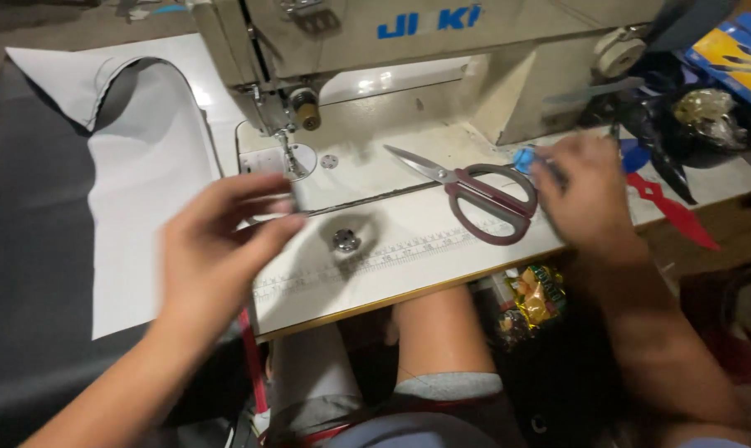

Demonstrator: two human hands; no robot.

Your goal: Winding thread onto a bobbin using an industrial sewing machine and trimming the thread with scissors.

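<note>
The white sewing-machine table (367, 274) is bounded by its wooden front edge, which runs diagonally from lower left to upper right, just above the seated person's knees. A printed ruler strip (375, 257) is laid along that edge. The stretch of tabletop between the two hands is largely open, apart from a small round metal fitting (346, 241) set into the surface.

The back of the table is closed off by the beige sewing machine (409, 50), whose needle and presser foot (291, 162) are seen above the needle plate. To the left, dark fabric with a white sheet (143, 182) over it is spread across and hangs off the table edge. At the far right, the space is crowded by a heap of dark plastic wrappers (691, 116), a red strip (674, 211) and a blue packet (736, 50).

Maroon-handled scissors (475, 195) are lying flat on the table, blades closed and pointed toward the needle, handles just beside the right hand.

The right hand (587, 191) is curled at the right edge of the table, and a small blue object (525, 159) is pinched at its fingertips; what it is cannot be told. The left hand (218, 249) is held above the table, blurred, fingers loosely extended toward the needle plate and gripping nothing visible.
</note>
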